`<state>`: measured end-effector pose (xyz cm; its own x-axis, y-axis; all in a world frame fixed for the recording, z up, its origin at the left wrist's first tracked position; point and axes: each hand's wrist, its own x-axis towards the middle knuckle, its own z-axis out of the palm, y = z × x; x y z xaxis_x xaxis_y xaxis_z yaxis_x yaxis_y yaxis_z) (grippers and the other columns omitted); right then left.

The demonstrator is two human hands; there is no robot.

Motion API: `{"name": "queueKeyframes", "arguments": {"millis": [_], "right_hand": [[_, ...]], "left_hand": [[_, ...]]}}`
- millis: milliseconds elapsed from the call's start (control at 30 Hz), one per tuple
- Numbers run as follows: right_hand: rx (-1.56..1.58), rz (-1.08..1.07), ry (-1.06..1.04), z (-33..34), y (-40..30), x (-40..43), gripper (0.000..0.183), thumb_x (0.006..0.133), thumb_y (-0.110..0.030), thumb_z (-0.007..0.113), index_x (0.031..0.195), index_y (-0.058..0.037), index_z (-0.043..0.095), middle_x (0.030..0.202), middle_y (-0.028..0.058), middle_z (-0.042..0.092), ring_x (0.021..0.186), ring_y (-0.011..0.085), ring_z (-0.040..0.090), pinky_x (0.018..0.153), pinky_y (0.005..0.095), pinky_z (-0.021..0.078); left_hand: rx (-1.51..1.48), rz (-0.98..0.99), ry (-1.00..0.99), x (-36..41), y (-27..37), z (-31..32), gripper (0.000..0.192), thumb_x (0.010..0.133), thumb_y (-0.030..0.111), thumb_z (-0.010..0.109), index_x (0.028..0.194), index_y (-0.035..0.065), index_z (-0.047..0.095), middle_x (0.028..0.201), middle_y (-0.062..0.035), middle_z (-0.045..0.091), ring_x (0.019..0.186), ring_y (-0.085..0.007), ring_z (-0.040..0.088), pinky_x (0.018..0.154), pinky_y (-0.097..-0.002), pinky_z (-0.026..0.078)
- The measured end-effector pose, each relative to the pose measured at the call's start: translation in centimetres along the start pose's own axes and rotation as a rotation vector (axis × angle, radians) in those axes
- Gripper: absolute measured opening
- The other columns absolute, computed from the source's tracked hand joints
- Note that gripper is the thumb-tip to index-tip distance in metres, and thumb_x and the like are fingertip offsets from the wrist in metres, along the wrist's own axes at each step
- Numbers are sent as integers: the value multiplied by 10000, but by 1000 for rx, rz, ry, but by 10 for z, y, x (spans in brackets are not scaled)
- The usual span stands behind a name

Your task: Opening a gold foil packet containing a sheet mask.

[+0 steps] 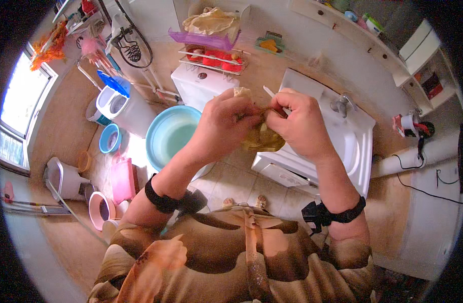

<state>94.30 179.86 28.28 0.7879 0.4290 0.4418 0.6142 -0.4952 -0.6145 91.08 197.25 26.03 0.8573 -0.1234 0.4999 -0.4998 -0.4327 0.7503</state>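
Observation:
My left hand (227,117) and my right hand (297,117) meet in front of me, pinching a thin olive-yellow plastic bag or film (265,139) between the fingertips. Most of it hangs below the fingers; its upper part is hidden by them. A crumpled cream-coloured piece (242,92) sticks up behind my left fingers; whether it belongs to the same thing I cannot tell. Beside my right index finger a slim white stick-like piece (268,91) points up and left. Both hands are raised between the large turquoise basin (155,142) and the white washbasin (362,159).
Behind my hands stands the white toilet cistern (186,81) under a wire rack (210,64). A white bin with blue lid (116,83), a small blue basin (110,138) and a pink container (122,181) are at left. A faucet (343,105) rises at the washbasin.

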Motion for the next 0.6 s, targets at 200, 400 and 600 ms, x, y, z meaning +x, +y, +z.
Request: {"name": "queueKeyframes", "arguments": {"millis": [200, 400, 600], "right_hand": [[97, 6, -36, -6, 1, -1, 87, 775, -47, 588, 825, 14, 625, 676, 41, 542, 615, 85, 489, 569, 219, 392], [154, -49, 186, -25, -12, -13, 233, 870, -58, 487, 1075, -67, 597, 768, 95, 630, 626, 130, 584, 597, 247, 472], [229, 173, 25, -13, -36, -18, 266, 865, -52, 507, 1128, -64, 541, 675, 24, 608, 550, 49, 467, 529, 197, 403]], "left_hand": [[-303, -204, 60, -7, -18, 3, 85, 748, 46, 649, 801, -17, 626, 772, -88, 571, 692, -146, 549, 637, -268, 450], [-290, -228, 105, -6, -20, 1, 114, 762, 58, 651, 835, -29, 647, 804, -77, 582, 734, -117, 549, 665, -250, 455], [-204, -102, 209, -6, -19, 1, 118, 732, 34, 663, 829, -32, 645, 815, -82, 584, 715, -142, 566, 660, -260, 464]]}}
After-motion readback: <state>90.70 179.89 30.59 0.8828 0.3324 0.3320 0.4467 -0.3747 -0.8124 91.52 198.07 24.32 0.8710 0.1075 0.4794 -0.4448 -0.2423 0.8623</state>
